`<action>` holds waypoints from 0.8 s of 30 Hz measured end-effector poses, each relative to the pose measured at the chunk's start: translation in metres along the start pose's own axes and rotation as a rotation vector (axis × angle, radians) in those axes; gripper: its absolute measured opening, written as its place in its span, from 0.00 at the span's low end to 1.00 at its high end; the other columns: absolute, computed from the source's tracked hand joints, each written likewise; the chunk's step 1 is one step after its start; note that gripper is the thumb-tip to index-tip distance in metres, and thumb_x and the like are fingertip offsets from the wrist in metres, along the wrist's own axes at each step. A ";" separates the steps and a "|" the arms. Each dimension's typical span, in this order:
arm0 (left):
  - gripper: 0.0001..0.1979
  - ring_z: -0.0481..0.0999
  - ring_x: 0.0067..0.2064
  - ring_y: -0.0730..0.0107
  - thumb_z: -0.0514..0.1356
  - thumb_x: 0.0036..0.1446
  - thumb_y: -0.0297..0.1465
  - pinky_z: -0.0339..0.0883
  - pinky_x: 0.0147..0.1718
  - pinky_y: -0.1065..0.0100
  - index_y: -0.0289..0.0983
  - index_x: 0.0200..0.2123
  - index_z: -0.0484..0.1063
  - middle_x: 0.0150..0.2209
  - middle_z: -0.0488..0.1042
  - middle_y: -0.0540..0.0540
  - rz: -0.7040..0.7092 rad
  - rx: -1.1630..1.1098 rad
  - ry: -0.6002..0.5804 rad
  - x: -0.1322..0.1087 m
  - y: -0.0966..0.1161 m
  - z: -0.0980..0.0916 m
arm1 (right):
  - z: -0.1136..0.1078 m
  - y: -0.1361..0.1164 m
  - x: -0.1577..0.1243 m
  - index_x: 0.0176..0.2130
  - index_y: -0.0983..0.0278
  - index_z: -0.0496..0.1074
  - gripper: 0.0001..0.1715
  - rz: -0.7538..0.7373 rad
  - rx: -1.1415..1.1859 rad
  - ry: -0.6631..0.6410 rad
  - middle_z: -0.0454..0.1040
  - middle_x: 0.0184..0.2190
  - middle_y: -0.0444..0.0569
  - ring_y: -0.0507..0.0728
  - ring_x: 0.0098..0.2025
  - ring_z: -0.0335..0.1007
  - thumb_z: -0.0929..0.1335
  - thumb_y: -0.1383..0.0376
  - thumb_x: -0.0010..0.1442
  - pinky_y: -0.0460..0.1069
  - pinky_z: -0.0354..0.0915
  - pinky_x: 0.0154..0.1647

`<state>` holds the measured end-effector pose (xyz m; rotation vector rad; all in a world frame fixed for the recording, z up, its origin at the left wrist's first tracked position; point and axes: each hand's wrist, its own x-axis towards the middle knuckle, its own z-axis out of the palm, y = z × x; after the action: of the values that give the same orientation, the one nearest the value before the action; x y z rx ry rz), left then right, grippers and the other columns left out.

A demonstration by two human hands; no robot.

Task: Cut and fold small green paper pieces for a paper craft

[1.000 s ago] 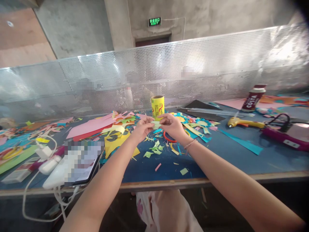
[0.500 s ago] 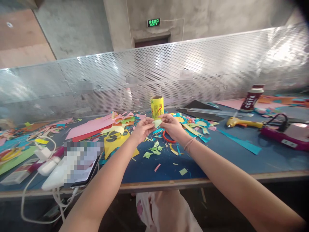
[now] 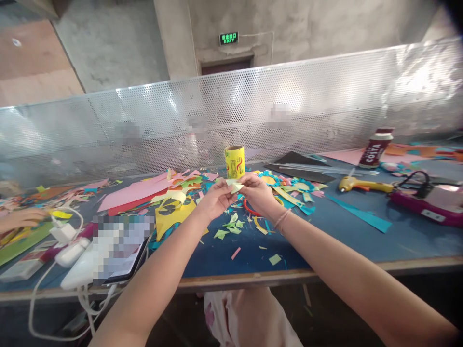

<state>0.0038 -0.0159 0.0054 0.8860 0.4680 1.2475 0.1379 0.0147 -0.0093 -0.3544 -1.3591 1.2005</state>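
Between my two hands is a small piece of pale green paper (image 3: 235,186), pinched by the fingertips over the blue table. My left hand (image 3: 218,197) closes on its left side. On the other side my right hand (image 3: 257,193) grips it, the wrist wearing a thin bracelet. Just behind the fingers stands a yellow cardboard tube (image 3: 235,161) with printed lettering. A red ring (image 3: 249,207), probably scissors handles or tape, lies partly hidden under my right hand. Below the hands several cut green paper pieces (image 3: 233,225) lie in a loose pile.
Left of my arm lie a yellow paper with cutouts (image 3: 173,219), pink sheets (image 3: 135,190), a phone (image 3: 126,260) and white cables. Another person's hand (image 3: 23,218) is at far left. At right are a yellow glue gun (image 3: 365,184), a purple power strip (image 3: 427,205) and a bottle (image 3: 376,148).
The paper between my fingers has turned and now shows a fold or flap. Another person's hand has come in at the far left, over the scissors there.
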 end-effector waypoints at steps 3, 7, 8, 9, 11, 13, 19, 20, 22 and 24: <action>0.09 0.70 0.26 0.80 0.65 0.39 0.23 0.65 0.29 0.74 0.34 0.27 0.70 0.24 0.71 0.51 0.016 0.043 -0.005 -0.001 0.001 0.001 | 0.000 0.000 0.000 0.26 0.61 0.69 0.13 -0.012 -0.024 0.013 0.72 0.25 0.41 0.50 0.28 0.69 0.74 0.63 0.39 0.47 0.68 0.32; 0.08 0.70 0.27 0.80 0.65 0.39 0.23 0.65 0.29 0.74 0.34 0.25 0.69 0.26 0.72 0.50 0.051 0.071 -0.022 -0.001 0.003 0.001 | -0.001 0.000 0.000 0.28 0.61 0.69 0.14 -0.029 -0.061 0.007 0.72 0.25 0.41 0.50 0.28 0.69 0.74 0.63 0.39 0.47 0.68 0.32; 0.07 0.70 0.27 0.80 0.65 0.39 0.23 0.65 0.30 0.73 0.34 0.24 0.69 0.27 0.73 0.50 0.056 0.073 -0.022 -0.001 0.003 0.001 | -0.001 0.000 0.000 0.29 0.61 0.69 0.14 -0.037 -0.076 0.002 0.72 0.25 0.41 0.50 0.28 0.69 0.74 0.64 0.40 0.47 0.68 0.32; 0.07 0.71 0.28 0.79 0.64 0.39 0.23 0.65 0.30 0.73 0.34 0.23 0.69 0.27 0.73 0.50 0.059 0.076 -0.019 -0.001 0.003 0.000 | -0.002 0.001 0.000 0.29 0.61 0.69 0.14 -0.046 -0.092 -0.002 0.72 0.25 0.41 0.50 0.28 0.69 0.74 0.64 0.40 0.47 0.68 0.32; 0.06 0.71 0.28 0.79 0.64 0.39 0.22 0.65 0.30 0.72 0.34 0.23 0.68 0.27 0.73 0.50 0.059 0.080 -0.018 -0.001 0.003 0.000 | -0.004 0.003 0.001 0.30 0.61 0.70 0.14 -0.062 -0.120 -0.005 0.72 0.26 0.41 0.50 0.29 0.69 0.74 0.63 0.40 0.47 0.68 0.33; 0.06 0.71 0.29 0.78 0.63 0.40 0.22 0.65 0.31 0.72 0.34 0.23 0.68 0.28 0.73 0.50 0.059 0.082 -0.026 -0.001 0.004 -0.001 | -0.005 0.004 0.001 0.29 0.61 0.70 0.13 -0.072 -0.129 -0.001 0.72 0.26 0.41 0.50 0.29 0.69 0.74 0.64 0.40 0.48 0.68 0.34; 0.06 0.71 0.29 0.77 0.63 0.39 0.22 0.65 0.33 0.70 0.34 0.24 0.70 0.27 0.72 0.50 0.040 0.081 -0.083 -0.002 0.005 -0.001 | -0.005 0.005 0.001 0.28 0.61 0.70 0.12 -0.065 -0.091 0.006 0.73 0.26 0.41 0.50 0.29 0.70 0.75 0.64 0.40 0.48 0.68 0.35; 0.06 0.70 0.29 0.77 0.62 0.39 0.21 0.65 0.34 0.69 0.34 0.24 0.69 0.27 0.72 0.50 0.036 0.076 -0.088 -0.002 0.005 -0.001 | -0.004 0.005 0.001 0.28 0.61 0.70 0.13 -0.062 -0.089 0.009 0.73 0.26 0.41 0.50 0.29 0.70 0.75 0.64 0.40 0.48 0.68 0.34; 0.06 0.70 0.30 0.77 0.62 0.40 0.21 0.65 0.34 0.68 0.34 0.23 0.68 0.27 0.72 0.50 0.030 0.064 -0.086 -0.002 0.004 -0.002 | -0.003 0.004 0.001 0.27 0.61 0.71 0.13 -0.061 -0.080 0.015 0.73 0.25 0.41 0.50 0.29 0.70 0.75 0.64 0.39 0.48 0.68 0.33; 0.05 0.70 0.30 0.77 0.61 0.40 0.21 0.65 0.35 0.68 0.34 0.23 0.68 0.28 0.72 0.50 0.025 0.052 -0.081 -0.001 0.004 -0.003 | -0.001 0.002 0.000 0.27 0.61 0.71 0.13 -0.061 -0.064 0.015 0.73 0.25 0.40 0.49 0.28 0.70 0.75 0.65 0.39 0.47 0.68 0.32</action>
<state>-0.0010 -0.0162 0.0068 0.9859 0.4273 1.2220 0.1382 0.0165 -0.0109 -0.3646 -1.3877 1.1042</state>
